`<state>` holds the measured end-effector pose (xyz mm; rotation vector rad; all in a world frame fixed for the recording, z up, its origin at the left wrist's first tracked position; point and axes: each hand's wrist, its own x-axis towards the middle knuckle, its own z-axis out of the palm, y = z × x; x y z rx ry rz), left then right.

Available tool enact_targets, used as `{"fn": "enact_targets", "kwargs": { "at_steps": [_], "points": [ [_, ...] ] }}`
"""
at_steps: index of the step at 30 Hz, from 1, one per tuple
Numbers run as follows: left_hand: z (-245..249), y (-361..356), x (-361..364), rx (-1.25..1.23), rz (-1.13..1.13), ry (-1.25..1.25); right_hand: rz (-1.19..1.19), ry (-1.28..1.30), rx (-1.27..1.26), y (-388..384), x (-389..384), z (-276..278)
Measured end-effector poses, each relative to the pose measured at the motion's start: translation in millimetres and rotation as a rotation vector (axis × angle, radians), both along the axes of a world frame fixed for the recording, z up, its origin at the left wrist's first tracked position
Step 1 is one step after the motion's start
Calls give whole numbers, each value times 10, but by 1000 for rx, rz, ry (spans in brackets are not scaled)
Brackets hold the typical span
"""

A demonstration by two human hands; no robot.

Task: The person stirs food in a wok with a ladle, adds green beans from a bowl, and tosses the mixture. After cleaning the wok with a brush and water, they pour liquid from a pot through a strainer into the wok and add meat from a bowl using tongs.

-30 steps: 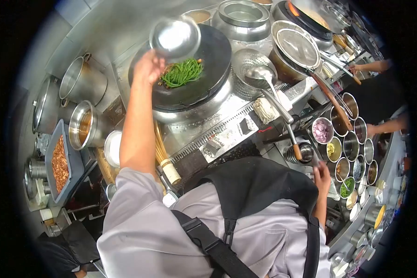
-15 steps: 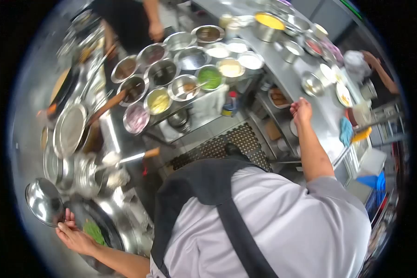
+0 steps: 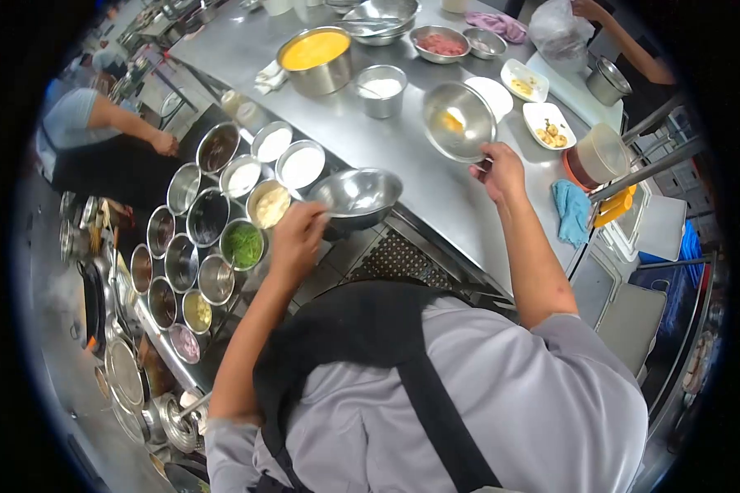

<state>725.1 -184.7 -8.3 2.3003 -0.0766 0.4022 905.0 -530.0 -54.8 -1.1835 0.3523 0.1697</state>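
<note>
My left hand [image 3: 300,234] is closed on the near rim of an empty metal bowl [image 3: 360,192], held over the gap between the ingredient pots and the steel counter. With its fingers on the rim, my right hand [image 3: 500,170] grips a second metal bowl [image 3: 459,122], tilted above the counter, with a little yellow-orange food inside. Beside my left hand are a pot of chopped greens [image 3: 243,245] and a pot of pale yellow food [image 3: 269,204].
A steel counter [image 3: 419,185] bears a pot of yellow liquid [image 3: 315,59], a bowl of red food [image 3: 441,43], white dishes and a blue cloth [image 3: 571,211]. One person [image 3: 99,135] stands at the left; another person's arm [image 3: 629,41] holds a plastic bag at the upper right.
The view has turned toward the counter. My left hand has come from the stove side to beside the pots, still with a metal bowl. My right hand has taken hold of another bowl.
</note>
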Motion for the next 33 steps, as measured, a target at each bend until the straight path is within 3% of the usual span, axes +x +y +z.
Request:
{"fn": "enact_targets", "kwargs": {
  "at_steps": [2, 4, 7, 8, 10, 14, 16, 18, 22, 24, 27, 29, 31, 33],
  "points": [
    [-237, -246, 483, 38, -58, 36, 95, -20, 13, 31, -84, 385],
    [-382, -462, 811, -22, -164, -90, 187, -43, 29, -45, 52, 399],
    [-652, -537, 1072, -8, -156, -111, 186, -278, -878, -230, 636, 37],
    [-706, -550, 1141, -12, -165, -111, 179, -273, -882, -306, 827, -115],
    [-798, -564, 1248, 79, -180, -170, 274, -422, -1468, -422, 1081, -329],
    [-924, -731, 1507, 49, -180, 25, 335, -259, -1545, -678, 758, -234],
    [-920, -874, 1749, 3, -157, 142, 346, -209, -1492, -773, 342, -218],
    [-879, -1040, 1895, -342, -162, 173, 269, -272, -1397, -784, -48, -215],
    [-863, -970, 1715, -276, -214, 192, 325, -332, -1385, -631, -230, -257],
    [-923, -770, 1466, -227, -252, 374, 306, -435, -1309, -537, -133, -315],
    [-995, -373, 950, -306, -243, 460, 457, -298, -1492, -318, -184, 202],
    [-909, -25, 500, -372, -156, 522, 625, -387, -1378, 24, -289, 670],
    [-932, 278, -36, -435, 18, 573, 848, -483, -932, 455, -467, 576],
    [-1113, 521, -625, -517, 231, 521, 1300, -371, -384, 992, -646, 242]
  ]
}}
